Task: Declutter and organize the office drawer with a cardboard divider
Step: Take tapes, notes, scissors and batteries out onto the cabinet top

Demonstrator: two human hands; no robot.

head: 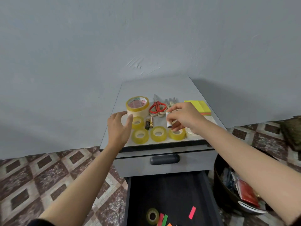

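Atop cabinet [195, 93], right hand [184, 116] pinches battery [168, 119].

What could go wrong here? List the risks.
1. The right hand pinches the white battery only at the fingertips; it may slip and roll off the cabinet top.
2. The small tape rolls lie by the front edge above the open drawer; a wrist could knock them in.
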